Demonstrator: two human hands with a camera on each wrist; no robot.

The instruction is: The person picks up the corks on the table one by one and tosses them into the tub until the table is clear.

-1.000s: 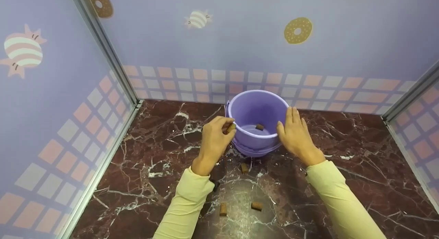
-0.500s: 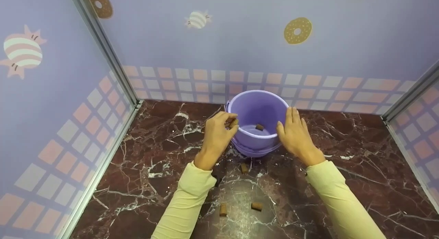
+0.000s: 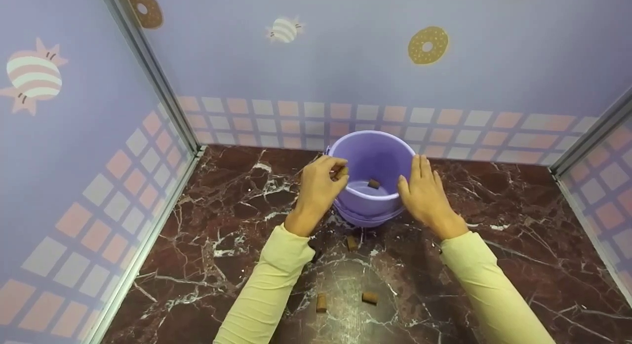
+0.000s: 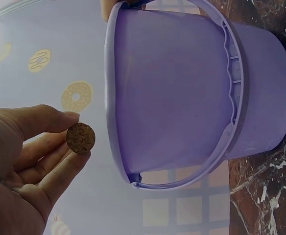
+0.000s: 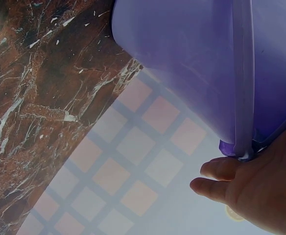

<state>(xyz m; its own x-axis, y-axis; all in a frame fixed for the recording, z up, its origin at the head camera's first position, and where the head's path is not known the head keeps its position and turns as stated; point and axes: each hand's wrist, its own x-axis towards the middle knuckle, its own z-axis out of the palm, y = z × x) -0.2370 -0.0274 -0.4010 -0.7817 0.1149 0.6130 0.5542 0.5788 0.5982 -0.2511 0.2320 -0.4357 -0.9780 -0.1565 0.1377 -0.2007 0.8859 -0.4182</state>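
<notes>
My left hand pinches a brown cork between thumb and fingertips, with the round end showing in the left wrist view. In the head view this hand overlaps the left rim of a purple bucket, which stands upright. One cork lies on the bucket's bottom. On the opposite side, my right hand rests at the rim with its fingers straight and close together. Seen from the right wrist, two fingertips reach past the bucket's handle joint.
Three corks lie on the dark red marbled surface: one cork just in front of the bucket, another cork nearer left, and a third cork nearer right. A patterned wall rises close behind. The bucket's handle hangs down in front.
My left hand has moved a little right and forward with the cork, from beside the bucket's left rim to over it. The right hand and the bucket stay in place.
</notes>
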